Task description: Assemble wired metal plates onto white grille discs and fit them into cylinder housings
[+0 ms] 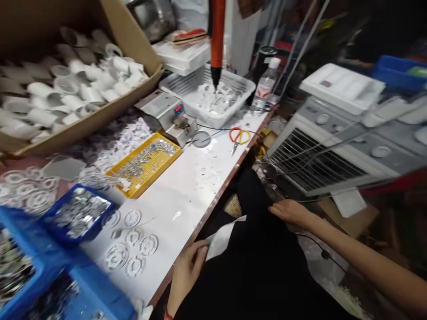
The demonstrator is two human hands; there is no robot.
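My left hand (188, 269) is closed at the table's front edge, its thumb and fingers pinching the edge of a white piece of cloth or paper (222, 240) that lies over the black clothing. On the right, my right hand (290, 213) grips a fold of the black clothing (260, 266) on my lap, its fingers bent together. To the left of my left hand, several white plastic rings (148, 245) lie on the white table (173, 186). An orange and black electric screwdriver (217, 40) hangs above the table's far part.
Blue bins (96, 284) of metal parts stand at the left, near a yellow tray (143, 164) of small pins. Farther back are a cardboard box (133, 40) of white tubes, a white basket (243, 84), scissors (238, 138) and a bottle (266, 86). An air cooler (320, 155) stands right.
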